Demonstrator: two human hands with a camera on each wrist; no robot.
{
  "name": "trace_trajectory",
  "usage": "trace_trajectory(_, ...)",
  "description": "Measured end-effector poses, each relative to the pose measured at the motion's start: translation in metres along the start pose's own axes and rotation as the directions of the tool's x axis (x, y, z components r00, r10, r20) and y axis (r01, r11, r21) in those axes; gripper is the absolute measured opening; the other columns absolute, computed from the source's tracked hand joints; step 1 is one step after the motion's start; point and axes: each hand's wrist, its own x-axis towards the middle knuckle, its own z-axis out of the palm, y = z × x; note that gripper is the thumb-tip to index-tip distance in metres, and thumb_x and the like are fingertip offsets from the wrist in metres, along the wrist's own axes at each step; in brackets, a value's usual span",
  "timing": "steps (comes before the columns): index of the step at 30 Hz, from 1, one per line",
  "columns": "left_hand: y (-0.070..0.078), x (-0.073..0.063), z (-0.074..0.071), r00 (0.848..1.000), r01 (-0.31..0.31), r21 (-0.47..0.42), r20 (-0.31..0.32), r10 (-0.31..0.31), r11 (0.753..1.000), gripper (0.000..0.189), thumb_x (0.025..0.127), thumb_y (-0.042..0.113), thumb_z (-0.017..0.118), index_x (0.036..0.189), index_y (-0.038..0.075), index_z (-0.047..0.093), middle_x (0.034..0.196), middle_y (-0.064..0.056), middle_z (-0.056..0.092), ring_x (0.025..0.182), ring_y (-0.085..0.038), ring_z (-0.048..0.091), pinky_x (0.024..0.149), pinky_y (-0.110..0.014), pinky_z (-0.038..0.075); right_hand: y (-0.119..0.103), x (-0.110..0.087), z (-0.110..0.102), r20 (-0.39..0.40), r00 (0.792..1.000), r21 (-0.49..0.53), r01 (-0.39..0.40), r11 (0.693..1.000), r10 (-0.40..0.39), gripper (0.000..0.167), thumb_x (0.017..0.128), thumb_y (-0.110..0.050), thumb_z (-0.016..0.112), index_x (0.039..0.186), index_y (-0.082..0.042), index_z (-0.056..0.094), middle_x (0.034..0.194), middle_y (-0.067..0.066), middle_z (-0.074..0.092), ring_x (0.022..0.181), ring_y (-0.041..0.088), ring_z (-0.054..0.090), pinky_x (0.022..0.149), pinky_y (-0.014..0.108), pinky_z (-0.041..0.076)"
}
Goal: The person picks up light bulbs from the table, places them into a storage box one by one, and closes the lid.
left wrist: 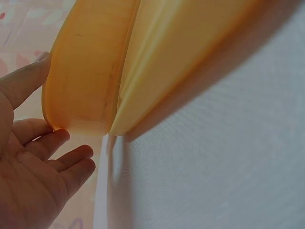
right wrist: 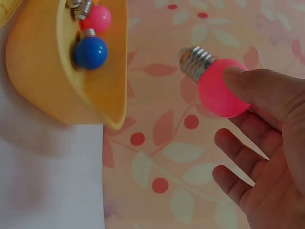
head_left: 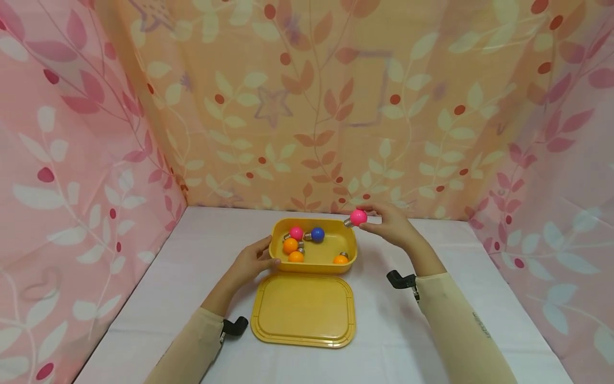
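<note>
My right hand (head_left: 390, 226) pinches a pink light bulb (head_left: 358, 217) by its globe, between thumb and fingers. Its silver screw base (right wrist: 195, 63) points left, toward the box, just above the right rim. A yellow plastic box (head_left: 331, 268) stands on the table. Inside lie another pink bulb (head_left: 296, 233), a blue bulb (head_left: 317, 234) and several orange bulbs (head_left: 290, 246), one of them apart in the front right corner. At the box's left end my left hand (head_left: 250, 264) holds the wall between thumb and index finger; the lower fingers (left wrist: 76, 174) hang loosely beside it.
The yellow lid (head_left: 303, 310) lies flat on the white-covered table (head_left: 408, 341), directly in front of the box. Patterned curtains (head_left: 316, 96) enclose the table at the back and both sides. A black wrist camera (head_left: 401, 279) sticks out from the right sleeve.
</note>
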Motion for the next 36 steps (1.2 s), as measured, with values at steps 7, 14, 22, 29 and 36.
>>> trace_trajectory(7,-0.001,-0.001,0.001,1.0,0.0,-0.025,-0.001,0.0,1.0,0.086,0.09,0.028,0.08,0.161,0.014,0.034,0.165,-0.007,0.035,0.153,-0.031,0.031,0.124,-0.051,0.029,-0.011,0.019,0.009,0.14,0.989,-0.031,0.046,0.998,-0.042,0.041,0.088,-0.033,0.082,0.128,-0.03,0.07,0.131,-0.001,0.067,0.13,0.031,0.056,0.111,0.067,0.041)
trace_trajectory(14,-0.002,0.0,0.002,1.0,-0.015,-0.024,0.005,0.016,1.0,0.085,0.091,0.028,0.08,0.161,0.014,0.034,0.165,-0.007,0.035,0.153,-0.032,0.03,0.124,-0.052,0.029,-0.014,0.032,0.025,0.25,0.965,-0.039,0.098,0.994,-0.085,0.037,0.089,-0.024,0.082,0.125,-0.023,0.072,0.13,-0.002,0.067,0.128,0.027,0.057,0.113,0.057,0.044)
trace_trajectory(22,0.0,0.001,0.001,1.0,-0.002,-0.007,-0.006,0.002,1.0,0.084,0.091,0.029,0.079,0.161,0.017,0.035,0.165,-0.004,0.037,0.152,-0.032,0.034,0.123,-0.052,0.031,-0.024,0.041,0.041,0.345,0.935,-0.059,0.106,0.993,-0.079,0.037,0.088,-0.022,0.082,0.124,-0.019,0.074,0.13,0.002,0.066,0.13,0.033,0.056,0.113,0.055,0.045)
trace_trajectory(29,0.0,-0.001,0.0,1.0,0.0,-0.017,-0.007,-0.001,1.0,0.085,0.09,0.03,0.08,0.161,0.017,0.035,0.165,-0.004,0.037,0.152,-0.032,0.033,0.123,-0.052,0.03,-0.027,0.052,0.057,0.421,0.906,-0.059,0.067,0.996,-0.036,0.035,0.087,-0.023,0.082,0.122,-0.023,0.074,0.122,-0.002,0.068,0.125,0.033,0.058,0.106,0.048,0.052)
trace_trajectory(36,-0.001,0.0,0.0,1.0,-0.015,0.0,0.001,0.015,1.0,0.085,0.091,0.031,0.079,0.161,0.015,0.034,0.165,-0.006,0.035,0.153,-0.032,0.032,0.123,-0.052,0.03,-0.032,0.062,0.071,0.512,0.859,-0.03,0.037,0.999,-0.016,0.035,0.09,-0.023,0.081,0.124,-0.021,0.074,0.125,-0.002,0.069,0.129,0.035,0.057,0.114,0.05,0.046)
